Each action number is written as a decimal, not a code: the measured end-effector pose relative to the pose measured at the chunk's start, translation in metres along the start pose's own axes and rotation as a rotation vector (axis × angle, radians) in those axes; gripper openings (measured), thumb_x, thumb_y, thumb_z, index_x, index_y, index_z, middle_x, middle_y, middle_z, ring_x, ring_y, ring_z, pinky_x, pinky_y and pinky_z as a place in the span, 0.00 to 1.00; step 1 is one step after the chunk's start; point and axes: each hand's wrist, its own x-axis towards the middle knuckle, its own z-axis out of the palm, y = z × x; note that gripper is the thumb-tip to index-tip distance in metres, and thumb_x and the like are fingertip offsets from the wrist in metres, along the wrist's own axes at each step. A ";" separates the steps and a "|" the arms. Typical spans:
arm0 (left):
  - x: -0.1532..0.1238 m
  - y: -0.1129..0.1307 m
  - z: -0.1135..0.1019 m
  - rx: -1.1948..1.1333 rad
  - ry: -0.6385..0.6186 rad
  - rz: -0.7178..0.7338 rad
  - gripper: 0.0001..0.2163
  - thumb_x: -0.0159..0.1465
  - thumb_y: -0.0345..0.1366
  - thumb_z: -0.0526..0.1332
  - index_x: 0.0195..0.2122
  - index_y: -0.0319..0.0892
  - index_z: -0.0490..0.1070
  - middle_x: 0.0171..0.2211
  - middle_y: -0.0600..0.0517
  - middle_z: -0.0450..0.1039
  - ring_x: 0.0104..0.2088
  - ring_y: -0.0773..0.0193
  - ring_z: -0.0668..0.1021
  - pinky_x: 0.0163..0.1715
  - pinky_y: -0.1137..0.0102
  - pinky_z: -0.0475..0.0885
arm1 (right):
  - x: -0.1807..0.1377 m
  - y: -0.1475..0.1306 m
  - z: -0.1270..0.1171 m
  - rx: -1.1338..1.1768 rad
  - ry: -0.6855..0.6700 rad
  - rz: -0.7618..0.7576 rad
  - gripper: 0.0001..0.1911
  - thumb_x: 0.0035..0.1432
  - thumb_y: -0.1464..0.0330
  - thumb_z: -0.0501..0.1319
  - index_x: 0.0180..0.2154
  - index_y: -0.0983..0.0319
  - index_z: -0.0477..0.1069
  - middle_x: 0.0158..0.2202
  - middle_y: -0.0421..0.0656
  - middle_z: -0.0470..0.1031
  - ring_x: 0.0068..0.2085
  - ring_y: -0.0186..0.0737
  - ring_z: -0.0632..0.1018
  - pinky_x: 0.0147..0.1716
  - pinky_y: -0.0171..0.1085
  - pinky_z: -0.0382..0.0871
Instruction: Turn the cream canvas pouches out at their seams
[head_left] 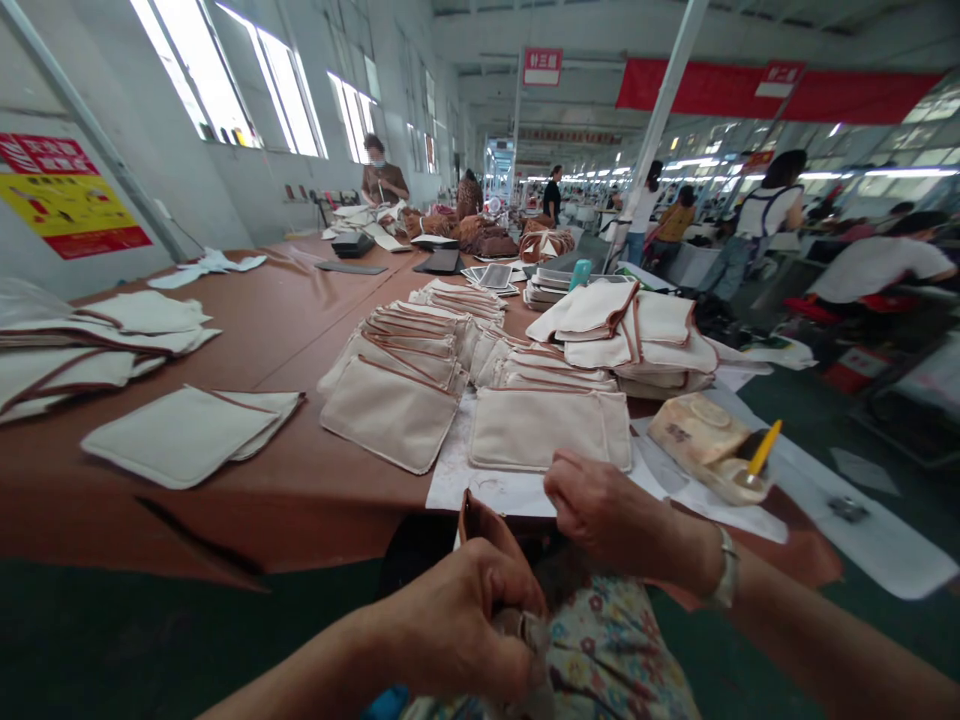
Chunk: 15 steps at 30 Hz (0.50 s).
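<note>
My left hand (pixel 457 625) is closed low at the table's near edge, gripping a brown strap or leather piece (pixel 480 525) and a bunched bit of material I cannot make out. My right hand (pixel 607 515) is curled shut just right of it, fingers turned down towards the same piece; what it pinches is hidden. In front of both hands lies a cream fabric pouch with brown piping (pixel 551 428) on white paper (pixel 495 490). A glue pot with a yellow-handled brush (pixel 712 450) sits to the right.
The long brown table (pixel 285 330) carries stacks of cream pouches (pixel 409 365), a pile at right (pixel 637 335) and flat pieces at left (pixel 180 435). Other people work at the far end (pixel 382 175) and at machines on the right (pixel 877 270).
</note>
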 end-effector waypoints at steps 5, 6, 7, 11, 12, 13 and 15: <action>0.000 -0.003 -0.009 -0.135 0.108 0.046 0.07 0.46 0.30 0.65 0.22 0.38 0.65 0.19 0.60 0.58 0.20 0.75 0.58 0.18 0.77 0.51 | -0.011 -0.009 -0.006 0.510 0.084 0.210 0.05 0.67 0.73 0.54 0.39 0.62 0.68 0.34 0.42 0.69 0.35 0.37 0.72 0.36 0.35 0.69; 0.000 -0.004 -0.010 -0.156 0.109 0.054 0.08 0.45 0.30 0.66 0.23 0.38 0.66 0.19 0.60 0.58 0.20 0.74 0.58 0.19 0.77 0.51 | -0.014 -0.015 -0.003 0.572 0.105 0.176 0.05 0.67 0.73 0.54 0.40 0.62 0.68 0.36 0.43 0.69 0.37 0.38 0.72 0.38 0.37 0.69; 0.001 -0.005 -0.012 -0.170 0.113 0.064 0.08 0.45 0.30 0.66 0.23 0.38 0.66 0.19 0.60 0.58 0.21 0.75 0.57 0.19 0.77 0.50 | -0.016 -0.022 0.002 0.613 0.123 0.133 0.06 0.66 0.73 0.54 0.42 0.61 0.69 0.37 0.44 0.70 0.39 0.39 0.73 0.40 0.38 0.70; 0.001 -0.003 -0.013 -0.182 0.141 0.097 0.12 0.46 0.35 0.70 0.22 0.37 0.67 0.19 0.59 0.58 0.21 0.74 0.58 0.20 0.76 0.51 | -0.020 -0.036 0.022 0.623 0.200 0.022 0.11 0.64 0.77 0.55 0.47 0.61 0.68 0.44 0.49 0.72 0.46 0.42 0.74 0.45 0.41 0.72; 0.001 -0.002 -0.013 -0.166 0.151 0.103 0.13 0.46 0.37 0.71 0.22 0.36 0.68 0.19 0.58 0.59 0.21 0.74 0.59 0.20 0.76 0.52 | -0.019 -0.037 0.026 0.610 0.221 0.014 0.11 0.63 0.78 0.56 0.47 0.61 0.68 0.45 0.49 0.72 0.47 0.42 0.75 0.46 0.41 0.72; 0.000 -0.001 -0.012 -0.151 0.157 0.107 0.14 0.46 0.38 0.71 0.22 0.36 0.68 0.19 0.58 0.60 0.21 0.74 0.59 0.20 0.76 0.53 | -0.018 -0.037 0.029 0.600 0.238 0.008 0.11 0.63 0.78 0.56 0.46 0.61 0.68 0.45 0.49 0.73 0.47 0.42 0.75 0.46 0.41 0.72; -0.002 0.002 -0.011 -0.131 0.167 0.096 0.12 0.47 0.37 0.70 0.22 0.36 0.69 0.20 0.58 0.60 0.21 0.74 0.59 0.21 0.76 0.53 | -0.016 -0.037 0.033 0.561 0.266 -0.021 0.10 0.64 0.78 0.56 0.46 0.62 0.68 0.43 0.49 0.73 0.44 0.40 0.76 0.43 0.38 0.73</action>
